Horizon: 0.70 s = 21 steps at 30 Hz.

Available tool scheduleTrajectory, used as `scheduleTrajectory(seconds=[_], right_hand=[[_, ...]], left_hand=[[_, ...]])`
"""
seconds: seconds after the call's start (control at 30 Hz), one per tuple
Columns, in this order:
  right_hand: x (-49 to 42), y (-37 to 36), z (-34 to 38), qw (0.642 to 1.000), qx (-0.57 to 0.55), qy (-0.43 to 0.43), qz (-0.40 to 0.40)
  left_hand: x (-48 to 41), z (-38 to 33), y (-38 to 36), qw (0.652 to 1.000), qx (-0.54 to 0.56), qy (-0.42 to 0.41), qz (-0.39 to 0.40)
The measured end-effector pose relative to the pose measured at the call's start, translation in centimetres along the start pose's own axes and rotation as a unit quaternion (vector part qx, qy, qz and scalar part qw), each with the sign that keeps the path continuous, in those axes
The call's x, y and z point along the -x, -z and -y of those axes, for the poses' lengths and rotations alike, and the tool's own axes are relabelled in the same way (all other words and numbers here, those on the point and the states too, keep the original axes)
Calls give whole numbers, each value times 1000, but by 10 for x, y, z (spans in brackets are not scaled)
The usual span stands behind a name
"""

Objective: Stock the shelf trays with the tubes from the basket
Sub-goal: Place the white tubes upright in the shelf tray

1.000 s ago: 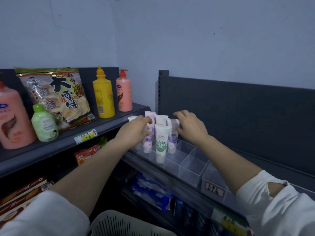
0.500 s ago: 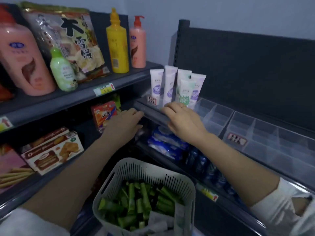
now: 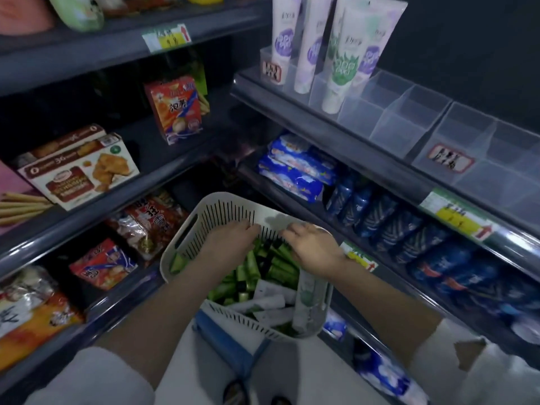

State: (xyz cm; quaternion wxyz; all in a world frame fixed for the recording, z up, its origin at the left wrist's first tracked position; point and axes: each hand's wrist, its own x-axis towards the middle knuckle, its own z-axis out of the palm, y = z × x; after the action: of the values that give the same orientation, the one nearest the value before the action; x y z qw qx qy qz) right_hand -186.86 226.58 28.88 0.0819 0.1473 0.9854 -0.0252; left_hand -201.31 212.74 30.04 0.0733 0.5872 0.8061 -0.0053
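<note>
A white slotted basket (image 3: 187,238) sits low in front of me, filled with green tubes (image 3: 277,267) and a few white tubes (image 3: 268,302). Both hands are inside it. My left hand (image 3: 230,244) reaches over the green tubes with its fingers stretched toward the far wall. My right hand (image 3: 315,249) hovers over the tubes, fingers lightly bent, and I see nothing gripped in either hand. On the upper right shelf, several white tubes (image 3: 342,54) stand caps down in the left end of the clear trays (image 3: 409,118); the compartments to their right hold nothing.
Snack boxes (image 3: 79,171) and bags (image 3: 102,264) fill the left shelves. Blue packs (image 3: 298,168) and dark blue packets (image 3: 388,223) lie on the shelf under the trays. Price labels (image 3: 458,217) hang on the shelf edges. The basket rests on a blue stand (image 3: 225,337).
Both hands dropped from the tray shelf's front edge into the basket. My view tilted further down, so the basket is now central.
</note>
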Motion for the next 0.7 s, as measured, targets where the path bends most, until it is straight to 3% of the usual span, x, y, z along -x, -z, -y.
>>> scheduleTrajectory(seconds=[0.17,0.37,0.57,0.7], right_hand=[[6,-56,-3,994,4,-5,114],[-11,-103,0,969,-37,36,242],[-39,-149,4,957,-95,22,273],[-52,-167,10,961,-104,0,255]], left_hand=[[7,-27,-56,994,-29,3,107],[4,-25,-110,956,-4,35,291],[-19,-12,-130,908,-1,32,418],[-28,-12,-151,902,-13,-10,431]])
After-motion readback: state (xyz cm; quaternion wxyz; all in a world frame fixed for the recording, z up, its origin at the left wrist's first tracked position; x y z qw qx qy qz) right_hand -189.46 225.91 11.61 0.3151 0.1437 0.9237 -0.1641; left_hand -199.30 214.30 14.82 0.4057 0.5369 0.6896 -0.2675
